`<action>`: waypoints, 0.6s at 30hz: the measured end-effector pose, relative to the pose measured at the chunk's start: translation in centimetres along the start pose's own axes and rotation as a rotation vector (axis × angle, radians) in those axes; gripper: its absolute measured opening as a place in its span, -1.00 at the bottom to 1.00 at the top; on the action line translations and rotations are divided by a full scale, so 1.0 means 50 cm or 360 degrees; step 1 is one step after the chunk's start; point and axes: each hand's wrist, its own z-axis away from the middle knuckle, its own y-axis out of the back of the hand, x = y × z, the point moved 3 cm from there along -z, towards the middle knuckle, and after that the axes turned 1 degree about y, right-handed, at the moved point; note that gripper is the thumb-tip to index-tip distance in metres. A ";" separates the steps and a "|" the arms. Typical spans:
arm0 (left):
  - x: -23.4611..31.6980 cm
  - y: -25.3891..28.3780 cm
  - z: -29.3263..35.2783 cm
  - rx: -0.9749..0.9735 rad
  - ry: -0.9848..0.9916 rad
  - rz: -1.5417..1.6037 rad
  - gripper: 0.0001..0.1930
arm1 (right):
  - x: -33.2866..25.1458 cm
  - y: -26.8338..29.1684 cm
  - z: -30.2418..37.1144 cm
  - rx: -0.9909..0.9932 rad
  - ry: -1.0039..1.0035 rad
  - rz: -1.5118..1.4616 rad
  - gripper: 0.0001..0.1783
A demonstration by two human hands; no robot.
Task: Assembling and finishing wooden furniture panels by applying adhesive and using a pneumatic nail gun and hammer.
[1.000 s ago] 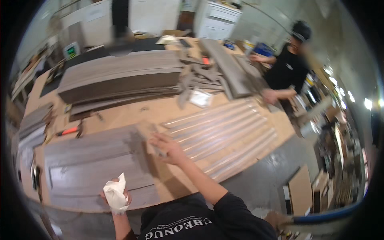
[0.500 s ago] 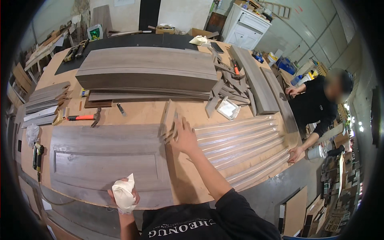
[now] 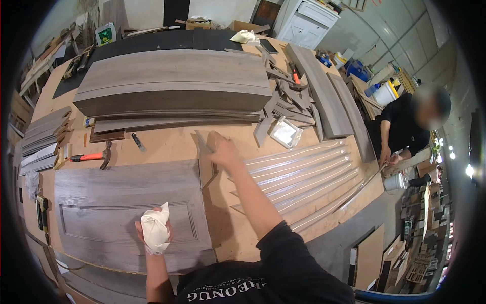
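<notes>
Left hand [image 3: 140, 232] cupped low, right hand [image 3: 223, 150] farther forward, apparently half-curled, its arm [image 3: 254, 198] outstretched.

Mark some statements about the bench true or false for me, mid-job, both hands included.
1. The left hand holds a cream bag. True.
2. The hammer nearest the grey panel has a blue handle. False: its handle is orange.
3. Long strips lie side by side, to the right of the grey panel. True.
4. The right hand is at the grey panel's left end. False: it is near the right edge.
5. The co-worker is at the left end of the table. False: they are at the right side.
</notes>
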 end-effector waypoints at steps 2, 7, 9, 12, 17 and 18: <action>0.006 0.008 0.003 0.0041 0.0005 0.0022 -0.16 | 0.000 0.033 -0.018 -0.0319 0.0159 0.0373 -0.11; 0.011 0.007 0.006 -0.0028 0.0002 -0.0147 -0.16 | 0.101 0.097 -0.047 0.0059 0.0367 0.0451 -0.21; 0.010 0.008 0.019 0.0007 -0.0015 -0.0145 -0.16 | 0.110 0.092 -0.054 -0.0021 0.0265 0.0384 -0.23; 0.008 0.003 0.022 0.0060 -0.0024 -0.0125 -0.16 | 0.114 0.073 -0.064 -0.0029 0.0536 0.0366 -0.25; 0.007 -0.006 0.012 0.0102 -0.0031 -0.0149 -0.16 | 0.093 0.062 -0.071 0.0392 0.0663 0.0889 -0.34; 0.013 -0.002 0.019 0.0109 -0.0036 -0.0198 -0.18 | 0.053 0.062 -0.056 0.0379 0.0680 0.0875 -0.34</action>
